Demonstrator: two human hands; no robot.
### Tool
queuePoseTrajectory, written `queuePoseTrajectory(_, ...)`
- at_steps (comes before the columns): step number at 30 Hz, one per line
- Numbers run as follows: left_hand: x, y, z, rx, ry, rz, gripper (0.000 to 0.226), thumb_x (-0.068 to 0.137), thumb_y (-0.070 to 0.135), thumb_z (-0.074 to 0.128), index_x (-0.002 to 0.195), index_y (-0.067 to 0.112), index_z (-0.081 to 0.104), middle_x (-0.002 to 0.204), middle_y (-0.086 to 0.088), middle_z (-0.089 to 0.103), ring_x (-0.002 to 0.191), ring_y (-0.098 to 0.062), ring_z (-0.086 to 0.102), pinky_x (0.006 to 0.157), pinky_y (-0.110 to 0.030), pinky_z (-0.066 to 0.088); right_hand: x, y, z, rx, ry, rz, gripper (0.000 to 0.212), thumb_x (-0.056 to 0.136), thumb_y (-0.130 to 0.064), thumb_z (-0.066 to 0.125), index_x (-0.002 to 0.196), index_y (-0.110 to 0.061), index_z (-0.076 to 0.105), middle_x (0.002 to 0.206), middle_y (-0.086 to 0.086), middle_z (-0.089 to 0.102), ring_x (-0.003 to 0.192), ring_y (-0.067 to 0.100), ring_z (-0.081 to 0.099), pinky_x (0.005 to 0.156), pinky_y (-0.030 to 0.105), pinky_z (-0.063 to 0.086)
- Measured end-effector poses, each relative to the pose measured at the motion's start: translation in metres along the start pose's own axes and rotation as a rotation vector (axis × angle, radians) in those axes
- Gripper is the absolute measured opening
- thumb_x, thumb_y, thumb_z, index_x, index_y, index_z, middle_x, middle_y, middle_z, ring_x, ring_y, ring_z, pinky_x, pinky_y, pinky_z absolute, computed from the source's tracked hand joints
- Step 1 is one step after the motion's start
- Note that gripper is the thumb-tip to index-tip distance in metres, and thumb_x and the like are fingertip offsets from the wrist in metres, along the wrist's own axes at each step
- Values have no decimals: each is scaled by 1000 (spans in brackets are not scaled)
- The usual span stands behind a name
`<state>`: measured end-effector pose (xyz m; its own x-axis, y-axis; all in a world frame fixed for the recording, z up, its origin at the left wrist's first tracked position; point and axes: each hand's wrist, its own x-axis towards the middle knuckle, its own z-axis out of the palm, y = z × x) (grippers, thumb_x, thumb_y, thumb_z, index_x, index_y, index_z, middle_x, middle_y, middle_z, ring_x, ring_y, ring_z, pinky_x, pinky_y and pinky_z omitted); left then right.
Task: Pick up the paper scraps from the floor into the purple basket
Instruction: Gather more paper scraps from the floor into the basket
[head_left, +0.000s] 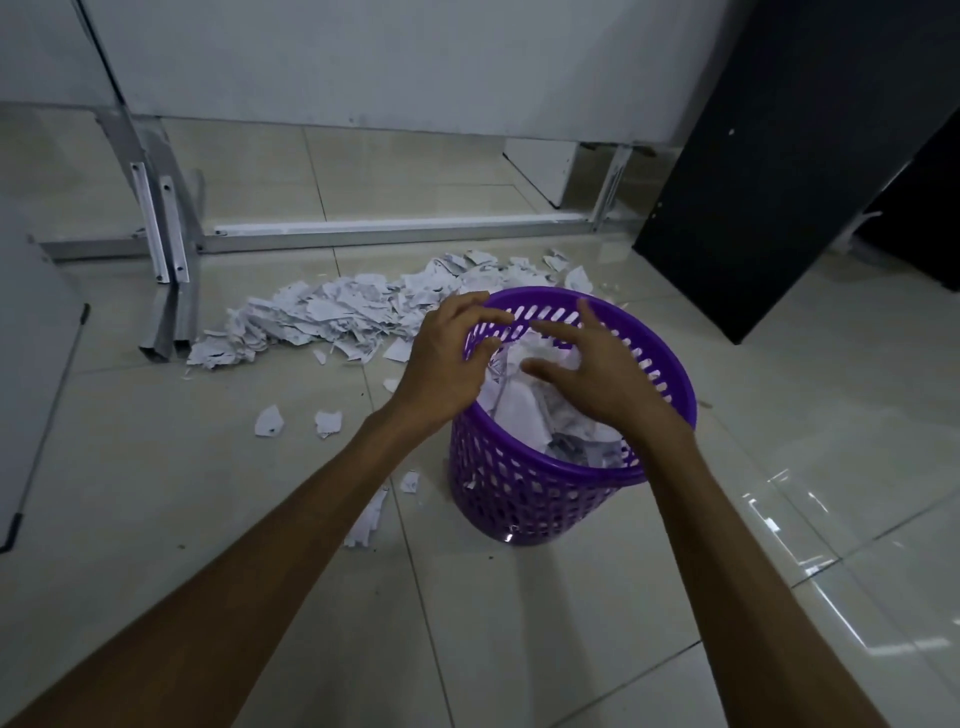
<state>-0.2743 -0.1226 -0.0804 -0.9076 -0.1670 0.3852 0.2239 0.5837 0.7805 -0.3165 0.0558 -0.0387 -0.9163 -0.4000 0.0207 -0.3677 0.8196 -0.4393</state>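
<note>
My left hand (447, 364) is above the left rim of the round purple plastic basket with slotted walls (524, 499), and its fingers are spread and a little bent, holding nothing. My right hand (597, 379) is above the opening of the same basket, at about 3 o'clock from the left hand, also with fingers spread apart and with nothing between them. The two hands are near each other but they do not touch. Inside the basket there are already white torn paper pieces (524, 410), which fill it quite high under my hands. The basket stands upright on the pale glossy tiled floor (779, 415). A big heap of white paper scraps with print on them (353, 312) lies on the floor from about 9 o'clock to 12 o'clock of the basket, touching its far side as far as I can tell. Some single scraps (269, 421) lie apart at 9 o'clock of the basket, and a few more lie just beside its base at 7 o'clock. Behind the heap, at 12 o'clock, a grey metal frame (363, 234) lies along the floor under a white panel (363, 62). At 2 o'clock a black flat board (769, 182) is leaning.
</note>
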Motion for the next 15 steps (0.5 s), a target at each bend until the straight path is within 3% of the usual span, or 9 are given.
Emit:
queuePoseTrajectory(3, -2, 1, -1, -39, 6, -16, 26, 95, 9, 56, 117, 18, 67, 140, 0, 48, 134, -12, 37, 102, -11, 24, 7, -1, 18, -197, -298, -56, 65, 95, -55, 50, 153, -40, 25, 164, 12, -8, 151, 35, -1, 121, 55, 10)
queuePoseTrajectory(7, -5, 3, -1, -90, 14, -36, 25, 97, 7, 52, 116, 18, 66, 141, -1, 47, 135, -13, 37, 110, -28, 31, 19, 15, 31, -328, -573, 27, 62, 99, -57, 37, 154, -45, 12, 164, 8, -14, 151, 33, -10, 119, 55, 4)
queuePoseTrajectory(12, -7, 0, -1, -148, 6, -47, 27, 96, 4, 52, 113, 18, 66, 140, 2, 45, 134, -12, 37, 109, -45, 41, 27, 24, 39, -394, -814, 165, 58, 101, -55, 33, 154, -46, 10, 166, 7, 5, 149, 32, 17, 116, 48, 23)
queuePoseTrajectory(15, -6, -1, -1, -154, 3, -46, 26, 96, 4, 53, 112, 18, 67, 140, 1, 45, 134, -14, 37, 106, -47, 44, 29, 23, 46, -438, -905, 211, 59, 101, -54, 35, 154, -47, 9, 166, 4, 8, 149, 32, 16, 118, 50, 22)
